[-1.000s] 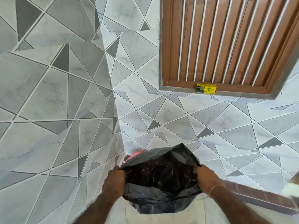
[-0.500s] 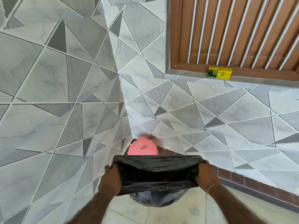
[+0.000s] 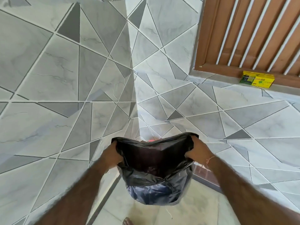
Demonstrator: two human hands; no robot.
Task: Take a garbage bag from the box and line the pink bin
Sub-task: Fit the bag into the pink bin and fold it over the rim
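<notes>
A black garbage bag point(image 3: 154, 172) hangs open-mouthed between my two hands, low in the middle of the head view. My left hand point(image 3: 112, 155) grips the bag's left rim and my right hand point(image 3: 197, 151) grips its right rim. Only a thin sliver of the pink bin point(image 3: 151, 140) shows just above the bag's far rim, in the corner where the two tiled walls meet; the bag hides everything else of it. The yellow and green garbage bag box point(image 3: 257, 81) lies on the ledge under the window at the upper right.
Grey tiled walls point(image 3: 65, 95) close in on the left and ahead. A brown wooden window frame with white bars point(image 3: 243, 38) is at the upper right. A dark red skirting strip point(image 3: 206, 176) runs along the wall base. My bare toes point(image 3: 127, 221) show on the pale floor.
The bag's mouth has been pulled wider and lifted, and it now covers the pink bin that showed above it half a second ago. The view has shifted left.
</notes>
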